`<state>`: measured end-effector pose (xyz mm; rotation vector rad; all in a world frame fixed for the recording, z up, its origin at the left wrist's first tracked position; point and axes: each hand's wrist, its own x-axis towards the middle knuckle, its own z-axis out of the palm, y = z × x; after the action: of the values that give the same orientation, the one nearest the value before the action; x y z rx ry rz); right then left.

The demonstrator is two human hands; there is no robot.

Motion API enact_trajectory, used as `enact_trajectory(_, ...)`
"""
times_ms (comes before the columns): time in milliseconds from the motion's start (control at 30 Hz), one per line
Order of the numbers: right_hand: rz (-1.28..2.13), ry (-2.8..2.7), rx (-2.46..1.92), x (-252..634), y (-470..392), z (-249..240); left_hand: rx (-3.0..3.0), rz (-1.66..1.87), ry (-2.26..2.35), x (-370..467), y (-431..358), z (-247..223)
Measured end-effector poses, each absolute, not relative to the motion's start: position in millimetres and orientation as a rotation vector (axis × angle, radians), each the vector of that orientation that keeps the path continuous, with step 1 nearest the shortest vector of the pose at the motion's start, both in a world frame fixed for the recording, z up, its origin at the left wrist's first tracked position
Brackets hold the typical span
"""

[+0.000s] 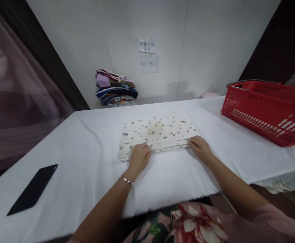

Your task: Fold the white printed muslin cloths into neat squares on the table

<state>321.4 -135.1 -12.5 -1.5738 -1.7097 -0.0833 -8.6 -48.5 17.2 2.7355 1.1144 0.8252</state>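
Observation:
A folded cream cloth (160,130) printed with small motifs lies flat on the white-covered table (106,189) in front of me. My left hand (140,156), with a bracelet at the wrist, grips the cloth's near edge left of its middle, fingers bent over the layers. At the near right corner, my right hand (199,146) pinches the same edge between thumb and fingers. Several layers show along that near edge. What the cloth is when unfolded cannot be made out.
A red plastic basket (266,111) with metal handles stands at the right. Folded clothes are piled in a stack (117,88) by the back wall. A dark flat phone-like slab (33,189) lies at the left. Paper signs (148,64) hang on the wall.

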Motion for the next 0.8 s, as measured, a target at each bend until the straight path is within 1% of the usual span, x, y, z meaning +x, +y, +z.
enact_trajectory(133, -0.135, -1.794, -1.548, 321, -133, -12, 2.833, 0.715, 0.898, 35, -54, 24)
enact_trajectory(367, -0.182, -1.823, -1.596, 328, -132, -15, 2.831, 0.591, 0.988, 105, -54, 16)
enact_trajectory(567, -0.157, -1.796, -1.618, 325, -136, -11, 2.834, 0.547, 1.025, 112, -52, 6)
enact_trajectory(800, -0.073, -1.839, -1.638, 324, -136, -15, 2.91, 0.569, 0.947, 107, -51, 3)
